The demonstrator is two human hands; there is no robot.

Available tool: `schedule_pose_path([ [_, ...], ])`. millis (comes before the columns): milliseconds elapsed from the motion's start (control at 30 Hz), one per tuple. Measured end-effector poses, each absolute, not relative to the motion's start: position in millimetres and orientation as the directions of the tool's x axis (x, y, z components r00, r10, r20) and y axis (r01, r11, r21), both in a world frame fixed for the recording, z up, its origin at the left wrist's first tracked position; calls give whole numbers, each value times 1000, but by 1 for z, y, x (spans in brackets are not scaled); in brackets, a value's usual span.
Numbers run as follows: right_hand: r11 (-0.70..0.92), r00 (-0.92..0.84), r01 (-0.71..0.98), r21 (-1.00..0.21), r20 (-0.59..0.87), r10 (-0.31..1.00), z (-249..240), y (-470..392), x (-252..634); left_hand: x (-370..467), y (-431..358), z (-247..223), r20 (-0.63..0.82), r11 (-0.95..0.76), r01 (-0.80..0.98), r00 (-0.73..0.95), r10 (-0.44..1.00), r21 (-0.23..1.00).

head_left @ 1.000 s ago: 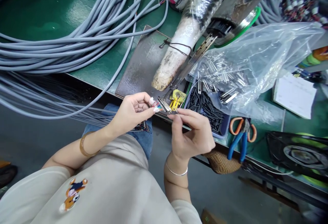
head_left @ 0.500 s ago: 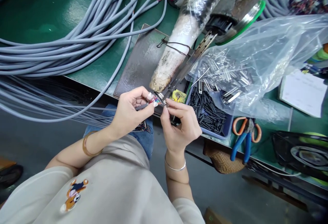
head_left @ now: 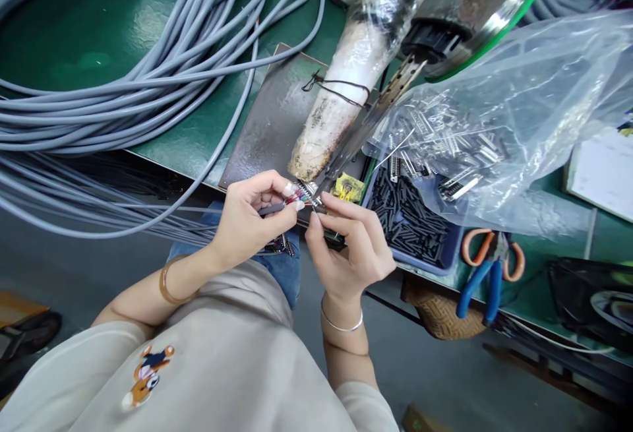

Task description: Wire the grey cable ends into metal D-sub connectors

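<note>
My left hand [head_left: 250, 217] is closed around the end of a grey cable [head_left: 271, 208], with white tape on two fingertips. Thin coloured wires [head_left: 295, 198] fan out from it at a small metal pin connector [head_left: 309, 194]. My right hand [head_left: 351, 237] is at the connector's right end, its thumb and index finger bent in a near pinch. What lies between those fingertips is too small to make out. Just above the connector are the tip of a tape-wrapped white arm [head_left: 309, 152] and a slotted metal soldering iron shaft [head_left: 353, 142].
A blue tray [head_left: 452, 257] holds black sleeves [head_left: 408, 221], partly under a clear bag [head_left: 534, 155] of metal connectors. Pliers [head_left: 487, 274] lie right of it. A yellow sponge [head_left: 347, 188] sits by the iron. Coiled grey cables [head_left: 163, 82] cover the left; a dark plate [head_left: 262, 135] lies mid-bench.
The right thumb has shifted slightly down and left, opening a small gap from the index finger. The left hand keeps its hold. The view has shifted a little.
</note>
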State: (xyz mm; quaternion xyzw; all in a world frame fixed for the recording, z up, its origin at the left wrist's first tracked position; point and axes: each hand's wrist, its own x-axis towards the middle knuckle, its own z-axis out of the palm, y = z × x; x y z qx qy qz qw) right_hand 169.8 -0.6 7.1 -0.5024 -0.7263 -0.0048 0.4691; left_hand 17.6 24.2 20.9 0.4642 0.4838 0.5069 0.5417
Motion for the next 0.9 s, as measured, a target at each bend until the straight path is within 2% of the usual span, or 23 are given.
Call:
schedule_pose_path([
  [133, 510, -74, 734, -449, 692, 718, 2, -2, 171, 16, 24, 20, -110, 113, -110, 33, 993, 988],
  [300, 468, 38, 672, -574, 658, 752, 1, -2, 169, 17, 21, 22, -103, 107, -145, 37, 994, 984],
  [500, 487, 0, 728, -483, 710, 704, 2, -4, 165, 22, 17, 21, -51, 48, -74, -37, 998, 996],
  [700, 479, 62, 639, -602, 661, 748, 4, -2, 166, 22, 16, 20, -11, 11, -1, -45, 999, 1000],
  [900, 462, 59, 640, -614, 638, 768, 4, 1, 167, 23, 20, 20, -26, 26, -17, -56, 998, 1000],
])
